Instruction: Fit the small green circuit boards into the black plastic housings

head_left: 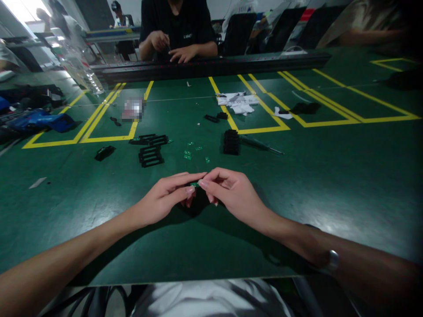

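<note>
Head view: in from the near edge of the table (198, 259), the left hand (165, 197) and right hand (236, 192) pinch a small green piece (195, 185) between thumbs and fingers; uneven pressure could flip it loose, camouflaged against green.

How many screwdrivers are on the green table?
1 that I can see: the screwdriver lies right of the black parts, beyond the right hand. Others could hide in the clutter at left.

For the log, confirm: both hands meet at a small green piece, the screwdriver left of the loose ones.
No: the head view shows the screwdriver right of the loose green pieces. Left hand and right hand meet at the small green piece.
</note>
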The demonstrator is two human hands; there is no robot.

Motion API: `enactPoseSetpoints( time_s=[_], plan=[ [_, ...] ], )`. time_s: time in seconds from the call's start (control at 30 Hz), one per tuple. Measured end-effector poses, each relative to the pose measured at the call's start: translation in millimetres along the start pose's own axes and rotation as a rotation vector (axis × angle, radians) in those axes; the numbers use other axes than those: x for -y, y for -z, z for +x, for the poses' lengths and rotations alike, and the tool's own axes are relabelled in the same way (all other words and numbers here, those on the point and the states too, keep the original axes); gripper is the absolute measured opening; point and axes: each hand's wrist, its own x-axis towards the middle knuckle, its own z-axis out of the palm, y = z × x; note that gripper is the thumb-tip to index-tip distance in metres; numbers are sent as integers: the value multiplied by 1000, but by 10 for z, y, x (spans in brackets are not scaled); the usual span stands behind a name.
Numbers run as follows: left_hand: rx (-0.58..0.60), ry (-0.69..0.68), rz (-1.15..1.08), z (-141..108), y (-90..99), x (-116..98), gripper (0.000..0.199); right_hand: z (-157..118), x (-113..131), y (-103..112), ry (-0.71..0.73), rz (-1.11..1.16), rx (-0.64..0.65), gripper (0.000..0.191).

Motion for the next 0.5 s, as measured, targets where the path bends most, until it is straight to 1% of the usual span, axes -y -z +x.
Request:
enactPoseSetpoints(
  time_s=[0.3,0.5],
  plan=[
    [3,2,-59,8,3,7,42,3,-12,3,-2,6,8,20],
    [23,39,-90,4,6,21,42,5,-21,2,-1,4,6,19]
  ],
)
